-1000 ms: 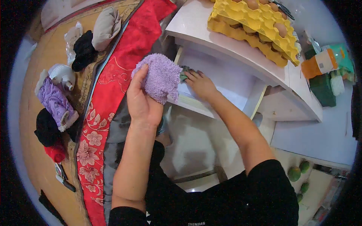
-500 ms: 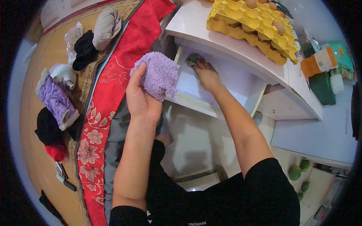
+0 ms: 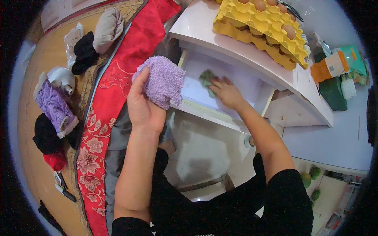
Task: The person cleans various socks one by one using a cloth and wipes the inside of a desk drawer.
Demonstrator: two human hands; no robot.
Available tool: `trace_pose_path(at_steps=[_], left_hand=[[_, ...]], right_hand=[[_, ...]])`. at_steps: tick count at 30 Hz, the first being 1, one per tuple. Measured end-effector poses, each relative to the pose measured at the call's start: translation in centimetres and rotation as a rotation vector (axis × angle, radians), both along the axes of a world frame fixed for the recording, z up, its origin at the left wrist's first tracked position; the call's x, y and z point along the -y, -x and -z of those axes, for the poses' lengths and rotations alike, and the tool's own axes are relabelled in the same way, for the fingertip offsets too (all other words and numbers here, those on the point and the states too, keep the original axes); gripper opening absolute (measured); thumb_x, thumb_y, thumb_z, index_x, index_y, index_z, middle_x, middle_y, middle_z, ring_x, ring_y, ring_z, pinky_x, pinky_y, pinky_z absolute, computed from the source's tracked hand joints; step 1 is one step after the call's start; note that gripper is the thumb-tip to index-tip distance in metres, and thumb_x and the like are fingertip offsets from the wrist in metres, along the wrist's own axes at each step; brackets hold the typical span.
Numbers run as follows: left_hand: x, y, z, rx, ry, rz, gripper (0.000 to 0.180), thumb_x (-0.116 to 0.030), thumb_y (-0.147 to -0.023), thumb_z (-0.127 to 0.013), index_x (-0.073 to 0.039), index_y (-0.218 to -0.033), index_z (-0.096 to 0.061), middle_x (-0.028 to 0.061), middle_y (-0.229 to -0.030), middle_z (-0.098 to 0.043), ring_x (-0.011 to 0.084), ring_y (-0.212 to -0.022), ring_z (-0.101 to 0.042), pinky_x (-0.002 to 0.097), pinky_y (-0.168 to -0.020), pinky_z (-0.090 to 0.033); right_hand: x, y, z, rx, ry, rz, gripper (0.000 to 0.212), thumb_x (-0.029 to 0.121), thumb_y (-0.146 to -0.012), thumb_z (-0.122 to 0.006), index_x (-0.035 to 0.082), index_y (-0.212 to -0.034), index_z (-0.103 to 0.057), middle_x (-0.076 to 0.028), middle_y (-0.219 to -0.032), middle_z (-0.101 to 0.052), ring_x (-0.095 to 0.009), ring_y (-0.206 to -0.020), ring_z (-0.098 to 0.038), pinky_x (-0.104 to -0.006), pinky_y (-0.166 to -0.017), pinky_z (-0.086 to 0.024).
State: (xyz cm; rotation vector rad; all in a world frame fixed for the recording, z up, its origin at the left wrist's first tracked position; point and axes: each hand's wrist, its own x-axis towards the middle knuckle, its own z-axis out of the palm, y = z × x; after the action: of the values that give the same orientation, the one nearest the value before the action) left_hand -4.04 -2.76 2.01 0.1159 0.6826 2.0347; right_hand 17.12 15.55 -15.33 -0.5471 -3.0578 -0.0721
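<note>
Left hand (image 3: pixel 145 110) holds fuzzy lilac cloth (image 3: pixel 160 82) by the open drawer's (image 3: pixel 252 82) near-left corner, right hand (image 3: pixel 229 93) has fingers on green rag (image 3: pixel 206 80) inside, can't tell if gripped, gap between rag and left wall, yellow egg trays (image 3: pixel 252 19) on cabinet top (image 3: pixel 197 23).

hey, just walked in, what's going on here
A person's left hand holds a fluffy purple cloth near the left end of an open white drawer. The right hand, slightly blurred, reaches inside, its fingers at a crumpled green cloth. Yellow egg trays sit on the white cabinet above, with eggs in them.
</note>
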Motion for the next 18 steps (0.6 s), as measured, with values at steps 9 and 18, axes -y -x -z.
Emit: trace_pose_path(at_steps=[9,18], left_hand=[[-0.8,-0.4,0.8,0.039,0.018,0.05,0.027,-0.017,-0.088,-0.05,-0.004,-0.11,-0.055,0.0093,-0.108,-0.06,0.0244,-0.101,-0.057,0.0399,-0.089,-0.045],[-1.0,-1.3,0.4,0.037,-0.026,0.077,0.026,-0.017,-0.088,-0.05,-0.004,-0.11,-0.055,0.0099,-0.106,-0.06,0.0244,-0.097,-0.058,0.0406,-0.087,-0.045]], right_hand=[[-3.9,6.4,-2.7,-0.348,0.242,0.623,0.044,0.03,-0.09,-0.036,0.012,-0.129,-0.042,-0.013,-0.139,-0.033,-0.033,-0.126,-0.033,-0.0418,-0.105,-0.025],[-6.8,-8.6,0.6,0.105,-0.533,0.65,0.041,0.021,-0.086,-0.04,0.002,-0.122,-0.047,-0.017,-0.123,-0.049,-0.032,-0.112,-0.048,-0.0456,-0.097,-0.035]])
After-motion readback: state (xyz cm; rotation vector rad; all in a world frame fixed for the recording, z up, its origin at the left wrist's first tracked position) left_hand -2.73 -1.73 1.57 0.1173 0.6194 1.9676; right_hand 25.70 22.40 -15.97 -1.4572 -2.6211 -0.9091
